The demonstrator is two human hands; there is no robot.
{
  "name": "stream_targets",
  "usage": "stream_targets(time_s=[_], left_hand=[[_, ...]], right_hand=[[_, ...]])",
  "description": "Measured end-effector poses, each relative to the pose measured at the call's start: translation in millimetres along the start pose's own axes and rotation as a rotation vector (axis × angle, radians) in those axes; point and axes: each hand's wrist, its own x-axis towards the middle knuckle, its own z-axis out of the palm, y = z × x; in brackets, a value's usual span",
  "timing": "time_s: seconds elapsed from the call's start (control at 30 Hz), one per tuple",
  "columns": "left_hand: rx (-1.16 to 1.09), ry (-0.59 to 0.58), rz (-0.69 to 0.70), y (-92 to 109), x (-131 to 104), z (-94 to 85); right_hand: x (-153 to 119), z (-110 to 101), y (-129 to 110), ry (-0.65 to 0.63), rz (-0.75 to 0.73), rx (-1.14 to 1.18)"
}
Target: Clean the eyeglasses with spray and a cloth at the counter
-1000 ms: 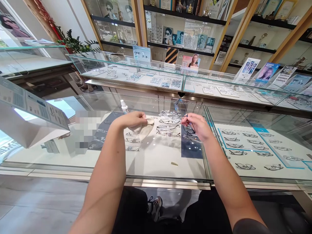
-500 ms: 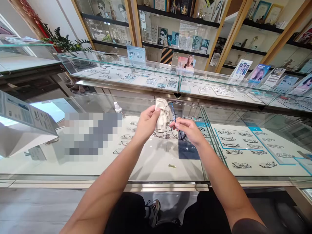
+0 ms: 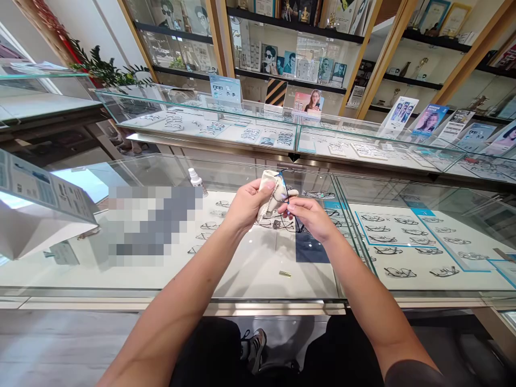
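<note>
Above the glass counter, my left hand [image 3: 249, 202] is closed on a cream cleaning cloth [image 3: 269, 180], its thumb pressing the cloth against a lens. The cloth wraps round part of a pair of eyeglasses [image 3: 288, 189] with a thin dark frame. My right hand [image 3: 309, 214] pinches the eyeglasses at the frame, and one dark temple arm runs down past its fingers. Part of the frame is hidden behind the cloth and fingers. A white spray bottle [image 3: 197, 181] stands on the counter to the left of my left hand.
Beneath the glass top of the display counter [image 3: 258, 277], several eyeglasses [image 3: 399, 272] lie in rows. A folded sign [image 3: 44, 199] stands at the left. Across the aisle runs another glass display case [image 3: 226, 110], with wall shelves [image 3: 290, 29] behind it.
My left hand has moved right with the cloth, from beside the eyeglasses onto a lens. The cloth now folds round the lens. My right hand stays at nearly the same place.
</note>
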Motion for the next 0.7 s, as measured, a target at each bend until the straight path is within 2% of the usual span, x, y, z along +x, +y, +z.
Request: stream_targets(time_s=[0.27,0.4,0.47,0.53,0.63,0.7], left_hand=[[-0.048,0.06,0.057,2,3,2.3],[0.053,0.165,0.166,10,10,-13.4],[0.284,0.226,0.186,19,12,-27.9],[0.658,0.228,0.136,29,12,-44.2],[1.24,0.142,-0.071,36,14,-66.8],[1.51,0.051,-0.262,34,17,-78.5]], right_hand=[[0,4,-8,-0.029,0.04,0.091],[-1,2,-11,-0.028,0.04,0.13],[-1,-1,-12,-0.01,0.034,0.144],[-1,-5,-14,0.016,0.029,0.147],[-1,-11,-16,0.046,0.023,0.155],[-1,-13,-17,0.054,0.019,0.159]])
